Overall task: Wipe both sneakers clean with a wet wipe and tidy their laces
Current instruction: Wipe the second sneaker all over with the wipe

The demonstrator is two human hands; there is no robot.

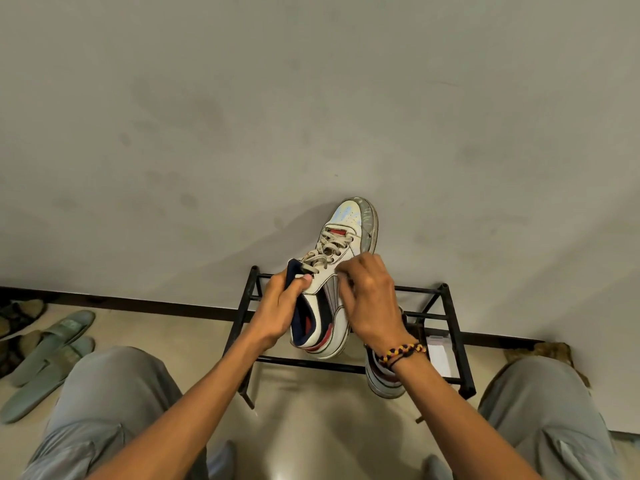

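Sneaker [341,271]: smooth white leather-like upper, scuffed grey toe, woven cloth laces [325,249], dark fabric lining. Rack [453,327] matt black metal; floor [304,403] glossy pale tile. Wall [242,116] matt, smudged.

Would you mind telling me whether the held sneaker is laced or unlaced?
Laced: on the sneaker, grey laces criss-cross the eyelets up the tongue. Whether the ends are tied, cannot tell.

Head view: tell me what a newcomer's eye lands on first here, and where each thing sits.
First comes the white sneaker held up at centre against the wall, toe pointing away; the left hand grips its collar and the right hand works at its side. Below it stands a black metal rack, with the second sneaker beneath the right wrist. Pale green slippers lie on the floor at far left.
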